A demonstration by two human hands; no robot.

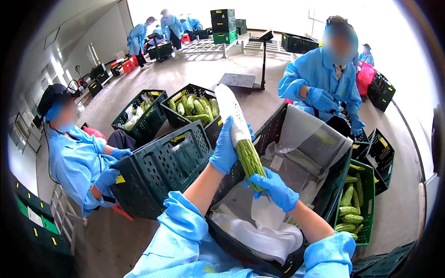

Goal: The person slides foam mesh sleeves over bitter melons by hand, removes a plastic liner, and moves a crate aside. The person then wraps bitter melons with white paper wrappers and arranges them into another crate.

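A green bitter melon (249,160) is tilted over the crate in front of me, its upper part inside a white foam net sleeve (230,109). My left hand (223,149), in a blue glove, is wrapped around the sleeved middle. Lower down, my right hand (279,190) grips the bare bottom end with its fingers closed. Beneath both hands stands the dark green crate (342,178), lined with a translucent sheet (309,134). Inside it lie a sleeved melon (302,162) and a pile of white foam sleeves (259,237).
A co-worker (76,157) on the left holds a tipped crate (162,162). Another co-worker (324,83) sits across to the right. Crates of bitter melons (197,109) stand ahead, and a green crate (368,204) is at right. Beyond is a platform scale (238,80).
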